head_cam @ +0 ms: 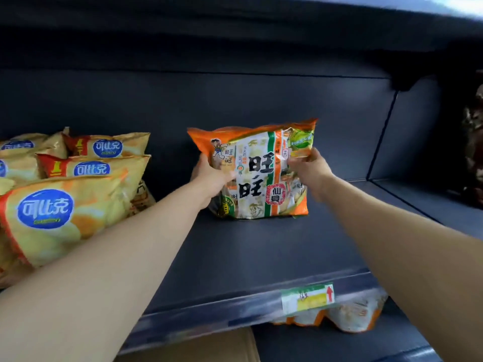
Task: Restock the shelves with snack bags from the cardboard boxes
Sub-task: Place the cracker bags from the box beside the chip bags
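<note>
An orange and white snack bag (257, 171) with black characters stands upright deep on the dark grey shelf (261, 252). My left hand (210, 176) grips its left edge, thumb on the front. At the bag's upper right side, my right hand (308, 167) grips it with curled fingers. Both arms reach far in over the shelf. A corner of a cardboard box (224, 346) shows below the shelf's front lip.
Yellow chip bags (65, 212) with blue oval logos are stacked on the shelf's left side, beside my left arm. A price label (307, 297) with a red arrow sits on the front rail. More orange-white bags (347, 317) lie on the shelf below. A divider wall (381, 137) bounds the right.
</note>
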The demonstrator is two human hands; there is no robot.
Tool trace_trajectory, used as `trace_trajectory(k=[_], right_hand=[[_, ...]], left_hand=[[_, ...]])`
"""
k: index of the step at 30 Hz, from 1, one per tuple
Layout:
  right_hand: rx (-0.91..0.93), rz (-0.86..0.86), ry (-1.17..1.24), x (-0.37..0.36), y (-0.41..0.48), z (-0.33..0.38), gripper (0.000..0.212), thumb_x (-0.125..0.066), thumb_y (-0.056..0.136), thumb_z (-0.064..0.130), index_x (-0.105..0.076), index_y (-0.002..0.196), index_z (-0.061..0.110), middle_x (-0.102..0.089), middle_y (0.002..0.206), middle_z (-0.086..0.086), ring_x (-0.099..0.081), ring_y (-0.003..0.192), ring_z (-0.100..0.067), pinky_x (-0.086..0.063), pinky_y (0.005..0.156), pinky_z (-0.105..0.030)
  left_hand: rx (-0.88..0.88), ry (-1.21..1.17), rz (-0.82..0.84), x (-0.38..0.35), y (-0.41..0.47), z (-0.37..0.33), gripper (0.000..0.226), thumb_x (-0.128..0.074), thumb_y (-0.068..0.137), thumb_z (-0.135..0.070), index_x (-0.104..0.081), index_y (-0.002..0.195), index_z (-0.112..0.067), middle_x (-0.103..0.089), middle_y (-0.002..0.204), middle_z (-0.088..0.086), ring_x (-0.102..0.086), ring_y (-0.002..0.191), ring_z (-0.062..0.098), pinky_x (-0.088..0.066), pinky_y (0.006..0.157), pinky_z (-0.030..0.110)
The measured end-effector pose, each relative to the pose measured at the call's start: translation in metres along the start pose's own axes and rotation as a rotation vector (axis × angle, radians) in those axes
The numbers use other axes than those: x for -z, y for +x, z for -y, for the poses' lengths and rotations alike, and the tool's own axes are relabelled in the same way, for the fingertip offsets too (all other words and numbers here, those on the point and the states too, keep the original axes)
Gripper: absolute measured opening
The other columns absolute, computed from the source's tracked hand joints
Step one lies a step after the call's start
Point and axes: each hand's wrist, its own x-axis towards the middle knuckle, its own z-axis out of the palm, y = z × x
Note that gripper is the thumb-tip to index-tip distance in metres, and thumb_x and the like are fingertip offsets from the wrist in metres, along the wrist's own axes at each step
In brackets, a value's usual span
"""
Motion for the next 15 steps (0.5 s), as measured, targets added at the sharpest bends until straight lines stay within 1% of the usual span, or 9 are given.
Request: trace_trajectory(k=[1,3,5,6,8,10,12,13,15], right_hand=[[-0.006,-0.004,-0.03,-0.003,0.008,-0.003,0.024,-0.066,0.086,0.023,-0.053,0.106,0.028,-0.063,0.104,0.0,-0.063,0.082,-0.016,-0.053,0.067,-0.025],[-0.023,-0.019,-0.091,-0.006,0.023,-0.004,0.035,-0.068,0.079,0.025,-0.053,0.11,0.031,-0.057,0.121,-0.007,-0.062,0.099,-0.027,-0.052,0.086,-0.038],[-0.026,-0.036,-0.115,-0.009,0.035,-0.004,0.042,-0.066,0.078,0.026,-0.053,0.118,0.032,-0.054,0.128,-0.009,-0.061,0.104,-0.031,-0.05,0.096,-0.044],[-0.016,-0.04,-0.101,-0.01,0.036,-0.002,0.043,-0.063,0.08,0.024,-0.052,0.121,0.031,-0.053,0.129,-0.008,-0.061,0.104,-0.03,-0.049,0.098,-0.045],[0.003,-0.04,-0.107,-0.013,0.036,-0.002,0.047,-0.053,0.084,0.016,-0.049,0.128,0.031,-0.052,0.131,-0.008,-0.061,0.104,-0.028,-0.049,0.098,-0.042],[-0.013,-0.007,-0.162,-0.014,0.027,-0.002,0.057,-0.046,0.086,0.009,-0.038,0.139,0.028,-0.046,0.139,-0.009,-0.057,0.11,-0.028,-0.048,0.097,-0.038],[-0.047,0.019,-0.212,-0.015,0.018,-0.006,0.063,-0.044,0.09,0.007,-0.022,0.148,0.02,-0.037,0.147,-0.009,-0.051,0.119,-0.028,-0.043,0.091,-0.032],[-0.05,0.028,-0.235,-0.015,0.014,-0.008,0.063,-0.044,0.092,0.007,-0.018,0.149,0.016,-0.036,0.148,-0.008,-0.05,0.117,-0.027,-0.04,0.084,-0.03],[-0.033,0.036,-0.245,-0.015,0.003,-0.01,0.062,-0.044,0.094,0.007,-0.018,0.15,0.014,-0.039,0.146,-0.008,-0.05,0.107,-0.024,-0.038,0.079,-0.027]], left_hand=[[0.0,-0.006,-0.009,-0.001,0.006,0.0,0.068,-0.072,0.08,-0.008,-0.039,0.136,-0.028,-0.05,0.13,-0.005,-0.052,0.118,0.022,-0.047,0.099,0.047],[0.002,0.004,-0.024,-0.003,0.018,-0.002,0.066,-0.073,0.08,-0.007,-0.041,0.134,-0.026,-0.051,0.131,-0.003,-0.053,0.119,0.023,-0.048,0.098,0.048],[0.012,0.008,-0.039,-0.005,0.028,-0.002,0.064,-0.071,0.08,-0.006,-0.041,0.134,-0.025,-0.051,0.13,-0.003,-0.053,0.119,0.022,-0.048,0.099,0.047],[0.018,0.013,-0.052,-0.006,0.031,-0.001,0.064,-0.071,0.081,-0.006,-0.04,0.134,-0.023,-0.051,0.13,-0.003,-0.053,0.119,0.022,-0.048,0.099,0.046],[0.035,0.054,-0.096,-0.007,0.035,0.001,0.062,-0.07,0.083,-0.011,-0.036,0.135,-0.018,-0.05,0.131,0.003,-0.055,0.117,0.027,-0.05,0.096,0.046],[0.064,0.098,-0.147,-0.008,0.035,0.002,0.065,-0.066,0.086,-0.015,-0.028,0.139,-0.015,-0.047,0.133,0.01,-0.057,0.114,0.033,-0.052,0.094,0.047],[0.087,0.123,-0.166,-0.009,0.032,0.002,0.068,-0.062,0.088,-0.014,-0.02,0.142,-0.015,-0.047,0.131,0.012,-0.06,0.11,0.034,-0.052,0.093,0.046],[0.087,0.143,-0.166,-0.009,0.029,0.002,0.068,-0.061,0.089,-0.013,-0.018,0.142,-0.014,-0.047,0.128,0.012,-0.06,0.109,0.034,-0.052,0.093,0.046],[0.083,0.195,-0.154,-0.009,0.022,0.001,0.066,-0.06,0.09,-0.01,-0.019,0.141,-0.011,-0.046,0.126,0.011,-0.058,0.108,0.032,-0.052,0.092,0.045]])
